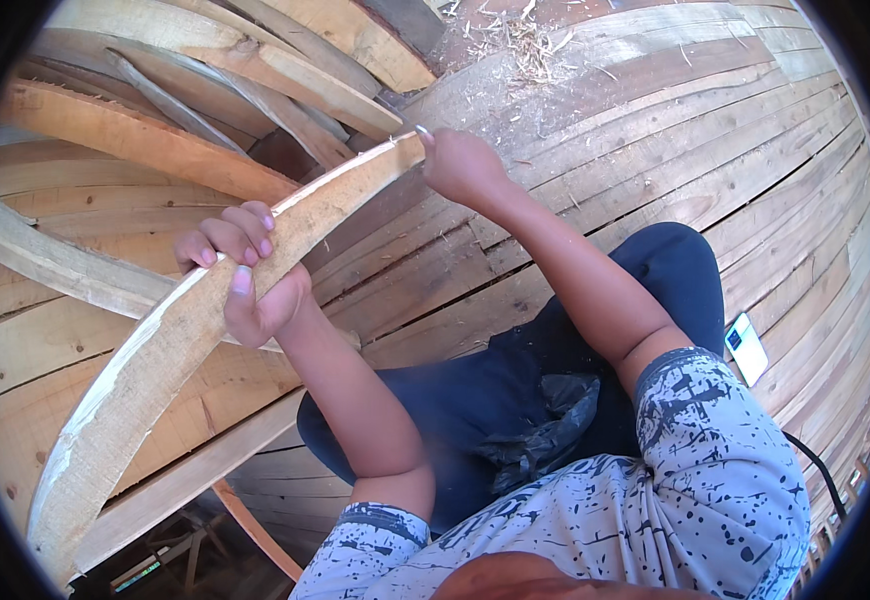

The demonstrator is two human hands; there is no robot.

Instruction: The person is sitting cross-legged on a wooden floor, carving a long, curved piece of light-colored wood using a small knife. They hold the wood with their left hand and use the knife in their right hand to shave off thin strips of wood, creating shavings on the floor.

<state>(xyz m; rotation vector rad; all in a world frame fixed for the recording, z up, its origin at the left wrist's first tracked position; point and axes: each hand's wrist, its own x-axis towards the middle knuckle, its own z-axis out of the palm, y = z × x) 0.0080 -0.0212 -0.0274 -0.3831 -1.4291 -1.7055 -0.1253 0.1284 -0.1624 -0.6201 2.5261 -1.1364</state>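
Note:
A long curved piece of wood [170,340] slants from the lower left up to the top middle, with a whitish strip running along its upper edge. My left hand [255,265] is wrapped around its middle, thumb on the near face and fingers over the upper edge. At its far end is my right hand [460,165], its fingers curled and its thumb against the tip. What those fingers pinch, if anything, is too small and hidden to name.
Several rough curved timbers [155,130] lie piled at the upper left. Wood shavings [525,50] are scattered at the top. Plank flooring [655,150] with dark gaps spreads right. A phone [746,349] lies beside my knee; a dark plastic bag [555,420] rests on my lap.

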